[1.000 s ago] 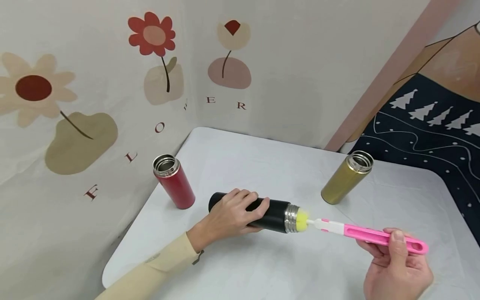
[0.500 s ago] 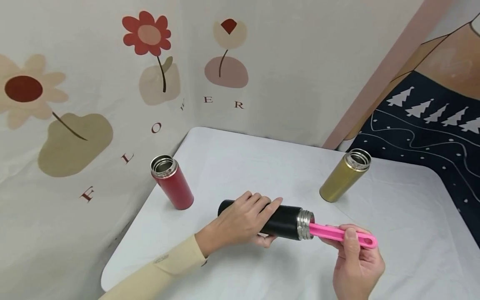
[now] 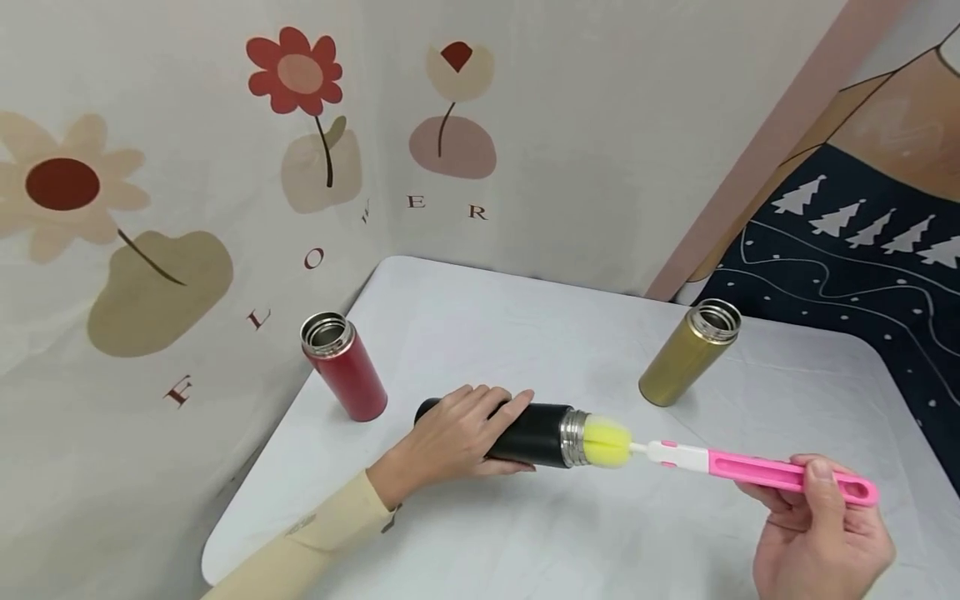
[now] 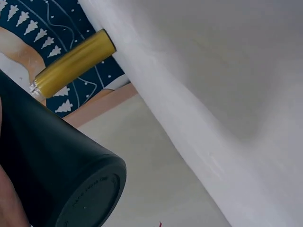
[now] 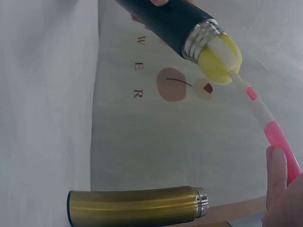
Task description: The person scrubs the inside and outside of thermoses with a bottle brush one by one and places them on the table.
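My left hand (image 3: 457, 433) grips a black thermos bottle (image 3: 536, 433) that lies on its side, its threaded steel mouth facing right. In the left wrist view the base of the black bottle (image 4: 92, 198) shows. My right hand (image 3: 821, 529) holds a bottle brush (image 3: 757, 471) by its pink handle, thumb on top. The brush's yellow sponge head (image 3: 609, 442) is partly inside the bottle mouth, its rear part sticking out. From the right wrist view, the yellow sponge (image 5: 215, 66) bulges out past the steel threads (image 5: 201, 40).
An uncapped red bottle (image 3: 348, 371) stands at the left of the white table (image 3: 480, 325). At the right stands an uncapped gold bottle (image 3: 686, 354). Behind the table hang a flower-printed cloth (image 3: 577, 150) and a dark tree-printed cloth (image 3: 847, 267).
The brush went deep into the black bottle, up to its pink handle, then came back out to the right until the sponge showed. The left hand and bottle shifted right, then back left.
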Demonstrator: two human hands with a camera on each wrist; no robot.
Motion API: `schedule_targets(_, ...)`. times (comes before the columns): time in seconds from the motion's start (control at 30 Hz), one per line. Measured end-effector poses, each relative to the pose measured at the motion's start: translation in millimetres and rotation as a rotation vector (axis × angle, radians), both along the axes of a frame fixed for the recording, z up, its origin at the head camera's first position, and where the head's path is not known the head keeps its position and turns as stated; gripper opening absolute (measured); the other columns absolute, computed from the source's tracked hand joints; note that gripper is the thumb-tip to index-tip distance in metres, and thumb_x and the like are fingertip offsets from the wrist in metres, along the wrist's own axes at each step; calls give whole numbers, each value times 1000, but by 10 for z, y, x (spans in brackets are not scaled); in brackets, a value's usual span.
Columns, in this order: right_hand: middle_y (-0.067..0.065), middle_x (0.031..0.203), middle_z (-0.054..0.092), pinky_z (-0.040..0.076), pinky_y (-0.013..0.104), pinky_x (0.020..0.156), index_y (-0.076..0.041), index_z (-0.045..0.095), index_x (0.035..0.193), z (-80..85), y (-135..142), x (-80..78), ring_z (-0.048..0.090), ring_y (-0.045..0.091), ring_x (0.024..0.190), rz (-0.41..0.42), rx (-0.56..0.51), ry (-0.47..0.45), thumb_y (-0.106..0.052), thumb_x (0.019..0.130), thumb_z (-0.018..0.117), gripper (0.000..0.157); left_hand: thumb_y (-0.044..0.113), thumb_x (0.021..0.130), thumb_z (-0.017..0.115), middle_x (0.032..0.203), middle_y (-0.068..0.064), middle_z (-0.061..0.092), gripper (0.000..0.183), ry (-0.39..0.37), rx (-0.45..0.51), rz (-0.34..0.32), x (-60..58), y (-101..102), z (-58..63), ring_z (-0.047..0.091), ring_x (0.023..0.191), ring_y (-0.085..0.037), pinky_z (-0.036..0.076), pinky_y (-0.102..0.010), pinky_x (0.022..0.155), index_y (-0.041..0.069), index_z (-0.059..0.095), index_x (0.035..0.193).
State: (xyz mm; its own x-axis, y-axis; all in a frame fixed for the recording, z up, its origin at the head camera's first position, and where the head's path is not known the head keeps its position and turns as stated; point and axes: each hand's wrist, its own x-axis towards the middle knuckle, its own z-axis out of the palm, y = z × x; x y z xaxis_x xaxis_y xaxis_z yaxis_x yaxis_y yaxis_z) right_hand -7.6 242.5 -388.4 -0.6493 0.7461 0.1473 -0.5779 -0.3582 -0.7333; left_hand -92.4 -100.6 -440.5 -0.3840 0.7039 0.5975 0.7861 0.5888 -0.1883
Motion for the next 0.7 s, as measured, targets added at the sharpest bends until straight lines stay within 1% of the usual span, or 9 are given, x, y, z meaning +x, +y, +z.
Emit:
schedule_targets(0.03,25,94,61,60,38,66,25,60,114,-1,25,-3,81,33,83,1,-19,-14,-6,98,81,41,69,91,76,110,-9,70,88,4,-4,5,7,-13,-5,69,86,-22,62,-35,74,3,58,147)
schedule_targets(0.1,25,95,62,60,38,65,25,60,116,-5,65,-11,81,34,84,8,-45,-23,-4,98,80,40,66,93,72,111,-9,69,82,9,-13,8,15,-32,-13,69,86,-23,62,-36,74,4,58,146)
schedule_targets(0.17,26,97,63,60,38,65,25,60,118,-13,90,-15,81,34,85,9,-61,-26,-3,99,79,38,60,93,72,112,-10,68,78,14,-17,3,16,-43,-9,69,88,-24,62,-37,75,5,58,146)
schedule_targets(0.27,25,96,63,60,38,64,25,61,117,-11,85,-23,81,35,85,14,-94,-38,-2,100,78,36,52,88,80,113,-11,66,77,23,4,-11,20,-54,-8,70,91,-26,63,-39,77,7,56,146)
schedule_targets(0.33,25,96,63,60,38,65,24,61,116,-11,57,-23,81,35,87,11,-107,-51,-3,100,78,35,49,84,86,112,-11,66,80,38,27,-14,23,-54,-11,71,90,-26,63,-38,76,8,56,145)
schedule_targets(0.5,25,97,63,60,38,66,24,62,114,2,-60,-24,80,36,92,-21,-99,-62,-6,99,80,38,48,75,97,109,-9,65,86,81,56,8,24,-39,-8,69,83,-24,61,-35,72,11,57,141)
schedule_targets(0.6,24,98,64,61,37,67,22,64,116,10,-149,-15,81,34,94,-39,-83,-101,-11,97,83,43,49,71,99,108,-9,65,87,112,47,23,26,-33,15,68,82,-24,61,-35,73,14,58,139)
schedule_targets(0.7,24,97,64,61,36,68,21,65,116,5,-246,1,81,33,94,-54,-66,-125,-15,95,85,46,50,73,98,109,-12,67,83,144,39,27,33,-23,37,69,83,-24,61,-35,73,15,59,138)
